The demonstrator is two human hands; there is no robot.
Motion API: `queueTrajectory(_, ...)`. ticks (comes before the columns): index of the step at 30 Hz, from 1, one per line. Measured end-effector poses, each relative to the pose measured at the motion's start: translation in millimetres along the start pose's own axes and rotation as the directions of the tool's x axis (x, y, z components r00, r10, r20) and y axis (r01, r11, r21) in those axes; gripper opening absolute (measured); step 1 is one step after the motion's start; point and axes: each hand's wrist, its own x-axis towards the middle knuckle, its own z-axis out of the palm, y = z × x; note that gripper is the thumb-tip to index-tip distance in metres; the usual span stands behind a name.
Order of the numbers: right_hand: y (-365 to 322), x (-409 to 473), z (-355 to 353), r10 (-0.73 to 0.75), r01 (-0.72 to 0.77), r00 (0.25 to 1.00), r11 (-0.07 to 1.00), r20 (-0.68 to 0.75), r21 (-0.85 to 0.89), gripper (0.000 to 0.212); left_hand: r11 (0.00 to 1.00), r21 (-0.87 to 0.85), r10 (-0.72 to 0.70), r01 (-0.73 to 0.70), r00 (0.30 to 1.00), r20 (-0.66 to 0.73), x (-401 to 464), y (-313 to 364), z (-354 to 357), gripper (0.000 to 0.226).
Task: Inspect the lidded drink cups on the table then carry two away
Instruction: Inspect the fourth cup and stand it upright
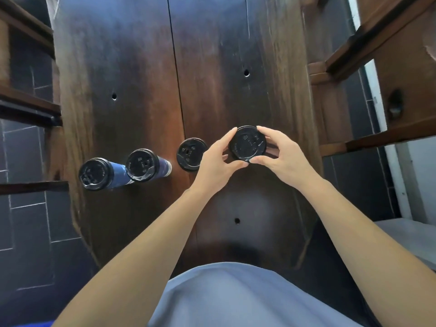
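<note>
I see my left hand (218, 159) and my right hand (282, 154) both curled around the round black plastic lid (247, 143) of one drink cup, fingertips at its far rim and thumbs meeting at its near rim. Each hand pinches the lid edge from its own side. The cup body below this lid is hidden by the lid and my hands, so I cannot tell whether it rests on the dark brown wooden desk (141, 67) or is lifted clear of it.

Just left of my left hand stands a second black-lidded cup (190, 153); its right edge is covered by my fingers and its body is not visible. Further left stand two more black-lidded cups with blue sides, the nearer (141, 165) and the outermost (95, 173), close together in a row near the desk's left edge. Lettering on the lids is too small to read.

The desk top shows a long lengthwise crack and small round holes. Wooden chair frames (354, 50) flank it over dark floor tiles (28, 220). My light blue garment (236, 296) fills the bottom of the view.
</note>
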Motion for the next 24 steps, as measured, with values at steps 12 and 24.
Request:
queueTrajectory(12, 23, 7, 19, 0.069, -0.07, 0.997, 0.997, 0.015, 0.037, 0.071, 0.997, 0.033, -0.069, 0.067, 0.996, 0.055, 7, -24, 11, 0.086)
queueTrajectory(24, 9, 2, 18, 0.123, -0.126, 0.991, 0.988, 0.047, 0.084, 0.092, 0.991, -0.022, -0.126, 0.129, 0.984, 0.123, 3, -11, 3, 0.097)
